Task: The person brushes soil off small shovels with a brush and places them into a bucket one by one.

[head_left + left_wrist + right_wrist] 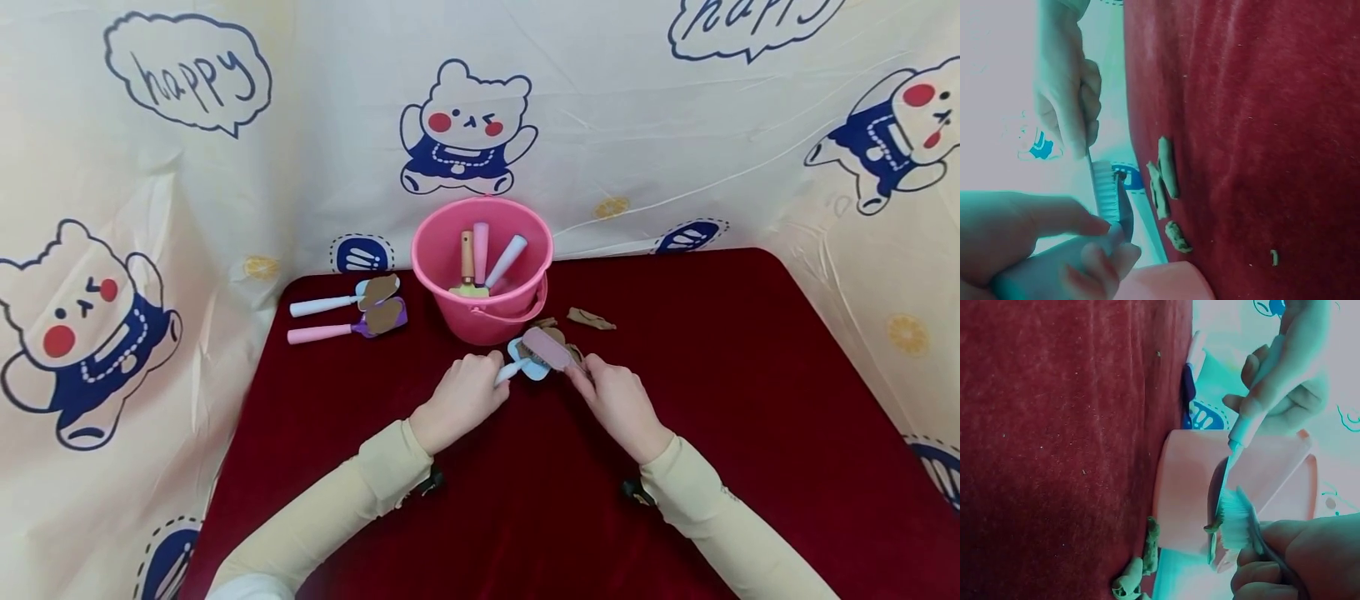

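Observation:
My left hand [459, 404] grips the pale handle of a small light-blue shovel [537, 372]. A pink brush [547, 348] is held in my right hand [622, 408]. Its bristles [1107, 194] touch the face of the shovel's blade, as both wrist views show. A bit of brown clay-like material [1213, 525] clings near the blade's edge beside the bristles. In the head view the brush covers part of the blade. The two hands are close together, just in front of a pink bucket [480, 321].
Several handled tools [481, 250] stand in the bucket. To its left lie a blue shovel [322, 306] and a purple shovel [322, 333], both with brown material on their blades. Brown rolled pieces [591, 318] lie right of the bucket on the red cloth [712, 375].

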### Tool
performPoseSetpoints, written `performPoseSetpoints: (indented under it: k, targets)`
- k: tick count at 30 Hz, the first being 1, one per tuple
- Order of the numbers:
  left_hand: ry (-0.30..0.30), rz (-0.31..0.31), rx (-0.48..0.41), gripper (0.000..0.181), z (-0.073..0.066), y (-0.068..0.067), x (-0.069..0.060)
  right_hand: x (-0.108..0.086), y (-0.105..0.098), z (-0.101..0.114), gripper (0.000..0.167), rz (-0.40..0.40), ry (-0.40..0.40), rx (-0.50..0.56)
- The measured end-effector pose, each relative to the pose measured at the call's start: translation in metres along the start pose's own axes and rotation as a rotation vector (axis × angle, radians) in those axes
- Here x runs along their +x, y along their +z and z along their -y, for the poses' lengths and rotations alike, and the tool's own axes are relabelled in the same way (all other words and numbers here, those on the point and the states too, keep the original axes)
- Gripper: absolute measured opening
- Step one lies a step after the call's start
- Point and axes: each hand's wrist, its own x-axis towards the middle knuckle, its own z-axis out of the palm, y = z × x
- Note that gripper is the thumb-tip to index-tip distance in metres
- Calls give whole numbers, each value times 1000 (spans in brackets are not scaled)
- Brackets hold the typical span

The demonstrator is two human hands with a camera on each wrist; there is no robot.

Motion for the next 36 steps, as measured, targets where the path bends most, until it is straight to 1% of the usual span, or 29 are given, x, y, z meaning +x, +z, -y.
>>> performPoseSetpoints:
  k: [2,4,7,9,11,13,16,19,22,25,27,33,34,36]
  targets:
    - [-2,21,-22,19,0,-1,1,0,-1,0,27,-1,-6,15]
    - [4,26,-35,14,-1,-2,2,0,-2,2,27,10,-26,33]
    - [17,5,-43,10,-2,-3,2,-1,-3,4,25,31,-63,42]
    - [17,-17,-56,9,-3,-3,2,-2,-4,3,25,43,-70,33]
    - [12,-34,-72,10,-3,-3,1,-3,-4,1,26,51,-55,19]
    - [10,-50,-97,12,-4,-2,-1,-4,-4,-1,26,44,-28,7]
    - [18,-82,-110,13,-4,1,-2,-5,-5,-5,27,21,7,1]
    - [29,-112,-101,14,-5,3,-1,-5,-5,-6,27,-5,13,12]
    - [40,-142,-54,14,-5,5,0,-5,-6,-5,26,-7,-19,21]
    - [37,-167,-14,16,-5,4,1,-5,-6,-3,24,7,-50,18]
    - [34,-171,-14,16,-5,3,1,-5,-6,-3,24,14,-48,7]
    - [16,-146,-59,15,-5,3,-2,-6,-8,-6,26,-13,21,-20]
    - [13,-144,-58,15,-4,3,-2,-6,-8,-6,26,-20,22,-16]
    - [8,-143,-60,16,-4,3,-2,-5,-8,-4,26,-28,-2,-1]
